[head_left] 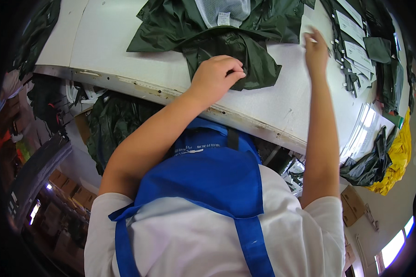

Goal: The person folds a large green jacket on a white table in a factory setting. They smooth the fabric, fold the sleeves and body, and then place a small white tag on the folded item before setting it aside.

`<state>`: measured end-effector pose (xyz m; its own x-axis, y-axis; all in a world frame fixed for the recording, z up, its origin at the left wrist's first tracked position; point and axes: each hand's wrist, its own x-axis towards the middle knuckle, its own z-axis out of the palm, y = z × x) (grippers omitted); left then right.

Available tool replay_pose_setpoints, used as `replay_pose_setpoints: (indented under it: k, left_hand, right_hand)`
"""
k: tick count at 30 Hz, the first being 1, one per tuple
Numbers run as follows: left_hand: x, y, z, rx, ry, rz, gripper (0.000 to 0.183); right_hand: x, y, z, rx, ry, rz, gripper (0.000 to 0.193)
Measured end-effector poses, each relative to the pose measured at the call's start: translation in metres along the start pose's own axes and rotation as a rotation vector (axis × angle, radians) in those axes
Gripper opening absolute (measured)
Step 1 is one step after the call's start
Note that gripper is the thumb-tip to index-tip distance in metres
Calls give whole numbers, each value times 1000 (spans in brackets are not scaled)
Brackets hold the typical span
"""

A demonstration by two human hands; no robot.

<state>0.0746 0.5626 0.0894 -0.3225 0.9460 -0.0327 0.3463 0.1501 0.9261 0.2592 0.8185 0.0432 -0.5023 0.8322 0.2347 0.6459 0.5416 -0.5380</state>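
Note:
A dark green jacket (pixel 166 32) with a pale mesh lining (pixel 208 14) and a small white label (pixel 223 19) lies spread on the white table. Over the lower flap of the jacket is my left hand (pixel 217 76), its fingers curled in and the thumb against the forefinger. Whatever that pinch may hold is hidden. My right hand (pixel 317 53) is reached out to the right of the jacket, beside a batch of white printed cards. Motion smears its fingers, and a small whitish patch shows near their tips.
White cards with black cords (pixel 356 53) hang over the table's right side. Beyond them are dark plastic (pixel 372 161) and yellow cloth (pixel 397 159). The table's worn metal edge (pixel 148 92) runs before me. More dark green fabric (pixel 115 124) sits below it at left.

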Motion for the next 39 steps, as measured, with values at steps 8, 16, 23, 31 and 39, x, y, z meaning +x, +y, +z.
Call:
replay_pose_setpoints:
  k: [8, 16, 23, 31, 39]
  left_hand:
    - [-15, 1, -23, -151, -94, -49, 7]
    - [-22, -12, -18, -384, -30, -30, 9]
    - [-15, -10, -20, -665, -25, -152, 10]
    - [-17, -8, -22, -532, -64, -113, 9]
    - [-20, 3, -28, 189, -135, 211, 46]
  right_hand:
    - [31, 43, -22, -422, -279, 341, 30]
    - [-70, -61, -66, 320, -242, 250, 37]
    - [-145, -136, -47, 237, -294, 49, 34]
    - [-137, -153, -21, 195, -123, -44, 28]
    - [-131, -113, -35, 183, -36, 206, 29]
